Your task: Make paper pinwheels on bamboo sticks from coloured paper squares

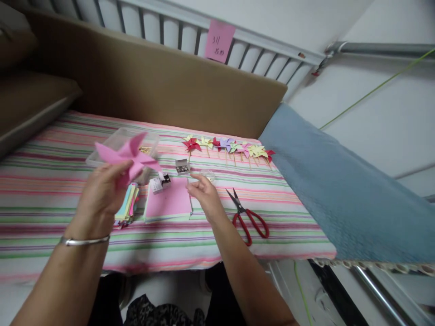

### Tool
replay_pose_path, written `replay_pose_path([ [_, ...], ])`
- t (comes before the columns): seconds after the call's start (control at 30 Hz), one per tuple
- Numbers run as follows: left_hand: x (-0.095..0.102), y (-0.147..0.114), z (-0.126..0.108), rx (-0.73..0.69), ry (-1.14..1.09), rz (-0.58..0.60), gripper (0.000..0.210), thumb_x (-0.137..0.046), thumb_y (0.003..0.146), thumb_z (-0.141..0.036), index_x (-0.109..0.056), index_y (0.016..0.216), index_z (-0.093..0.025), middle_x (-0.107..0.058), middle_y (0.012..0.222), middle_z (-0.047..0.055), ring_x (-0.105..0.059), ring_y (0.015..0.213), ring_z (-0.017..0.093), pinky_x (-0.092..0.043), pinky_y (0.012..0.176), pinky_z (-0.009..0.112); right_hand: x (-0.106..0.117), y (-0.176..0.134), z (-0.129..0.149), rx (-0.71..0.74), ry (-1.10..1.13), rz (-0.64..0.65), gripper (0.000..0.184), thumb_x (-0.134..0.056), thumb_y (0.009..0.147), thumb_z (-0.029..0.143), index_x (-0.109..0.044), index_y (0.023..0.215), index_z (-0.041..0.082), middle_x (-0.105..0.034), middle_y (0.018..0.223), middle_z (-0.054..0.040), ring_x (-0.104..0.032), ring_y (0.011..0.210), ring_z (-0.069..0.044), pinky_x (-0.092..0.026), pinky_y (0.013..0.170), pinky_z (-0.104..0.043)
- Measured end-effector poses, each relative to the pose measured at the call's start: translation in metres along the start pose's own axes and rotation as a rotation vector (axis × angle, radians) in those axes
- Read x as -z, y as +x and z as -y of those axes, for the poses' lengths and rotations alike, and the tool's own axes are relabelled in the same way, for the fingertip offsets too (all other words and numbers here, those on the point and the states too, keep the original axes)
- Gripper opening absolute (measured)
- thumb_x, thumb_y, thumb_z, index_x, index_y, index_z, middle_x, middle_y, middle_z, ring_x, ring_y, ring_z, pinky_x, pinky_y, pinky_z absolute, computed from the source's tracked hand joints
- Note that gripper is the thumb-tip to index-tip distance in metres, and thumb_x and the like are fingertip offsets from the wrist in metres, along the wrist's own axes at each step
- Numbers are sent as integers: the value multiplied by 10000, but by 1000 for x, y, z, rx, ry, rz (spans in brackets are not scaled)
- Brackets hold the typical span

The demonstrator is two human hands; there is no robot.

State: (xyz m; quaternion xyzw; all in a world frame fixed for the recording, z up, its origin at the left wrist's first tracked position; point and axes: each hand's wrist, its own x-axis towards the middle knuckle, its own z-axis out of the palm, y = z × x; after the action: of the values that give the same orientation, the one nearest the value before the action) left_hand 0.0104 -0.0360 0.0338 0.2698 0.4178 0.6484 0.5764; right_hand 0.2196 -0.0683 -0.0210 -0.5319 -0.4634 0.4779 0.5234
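Note:
My left hand (102,194) grips a folded pink paper pinwheel (131,156), holding it raised above the table. No stick shows on it. My right hand (205,194) hovers over the right edge of a stack of pink paper squares (168,199), thumb and fingers drawn together. Anything between those fingertips is too small to make out. Just behind that hand sits a small open box of metal pins (182,167). Another small white box with a dark opening (159,183) rests on the stack's back corner. Red-handled scissors (246,215) lie partly open to the right.
Several finished pinwheels on sticks (226,145) lie in a row at the back. A clear plastic container (93,158) stands behind my left hand, with coloured paper strips (127,206) nearer me. A cardboard panel (170,90) borders the striped cloth (68,213); blue fabric (322,190) hangs rightward.

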Motion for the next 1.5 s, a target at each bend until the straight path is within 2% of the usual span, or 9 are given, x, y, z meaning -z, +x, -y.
replay_pose_path([
  [0.1, 2, 1, -18, -107, -114, -20, 230, -745, 620, -110, -558, 506, -183, -574, 479, -68, -555, 553, 88, -537, 681, 231, 5, -7, -21, 27, -272, -9, 306, -589, 748, 284, -641, 1028, 173, -632, 728, 7, -602, 667, -135, -484, 659, -270],
  [0.2, -1, 1, -16, -69, -232, -63, 178, -721, 604, -86, -592, 539, -190, -618, 545, -49, -583, 613, 106, -557, 699, 253, 4, -7, -36, 40, -438, 18, 227, -574, 757, 242, -687, 941, 173, -664, 708, -8, -616, 648, -149, -498, 639, -282],
  [0.4, 10, 14, -15, -82, -363, -175, 276, -719, 607, -97, -504, 467, -198, -578, 519, -56, -595, 628, 102, -560, 761, 273, -5, 25, -22, 97, -737, 27, 188, -576, 790, 186, -733, 890, 212, -736, 932, -36, -665, 876, -181, -504, 811, -316],
  [0.67, 38, 36, -19, 1, -369, -186, 174, -714, 587, -47, -591, 595, -171, -636, 614, -48, -599, 625, 88, -540, 688, 228, -59, 74, -14, 83, -1109, 161, 217, -556, 820, 193, -753, 889, 251, -752, 941, -1, -677, 876, -163, -477, 735, -234],
  [0.9, 61, 43, -26, -28, -375, -217, 187, -741, 584, -65, -600, 574, -187, -645, 616, -45, -595, 632, 97, -547, 664, 232, -89, 99, -16, -31, -1435, 145, 171, -623, 726, 135, -751, 830, 180, -743, 923, -121, -684, 887, -249, -461, 683, -278],
  [1.03, 75, 44, -29, -46, -360, -232, 205, -751, 575, -59, -598, 557, -194, -634, 606, -50, -587, 604, 91, -554, 678, 244, -95, 101, -17, -41, -1531, 155, 181, -622, 728, 138, -738, 867, 145, -734, 937, -160, -688, 897, -275, -468, 665, -290],
  [1.13, 79, 44, -27, -66, -353, -224, 200, -752, 571, -55, -601, 557, -187, -626, 581, -51, -577, 574, 86, -547, 662, 233, -98, 99, -18, -27, -1558, 167, 193, -612, 742, 150, -730, 893, 166, -737, 942, -137, -693, 890, -261, -466, 650, -278],
  [1.27, 73, 43, -23, -72, -328, -226, 172, -754, 561, -64, -610, 565, -159, -625, 561, -42, -574, 567, 80, -523, 632, 202, -101, 97, -17, 0, -1574, 196, 198, -621, 740, 165, -720, 905, 211, -742, 954, -93, -696, 887, -228, -466, 648, -251],
  [1.5, 67, 46, -20, -83, -347, -240, 166, -728, 585, -50, -598, 545, -146, -612, 546, -27, -565, 539, 88, -521, 573, 208, -103, 101, -20, -30, -1593, 204, 209, -638, 723, 178, -717, 917, 188, -737, 971, -119, -697, 902, -245, -485, 676, -269],
])
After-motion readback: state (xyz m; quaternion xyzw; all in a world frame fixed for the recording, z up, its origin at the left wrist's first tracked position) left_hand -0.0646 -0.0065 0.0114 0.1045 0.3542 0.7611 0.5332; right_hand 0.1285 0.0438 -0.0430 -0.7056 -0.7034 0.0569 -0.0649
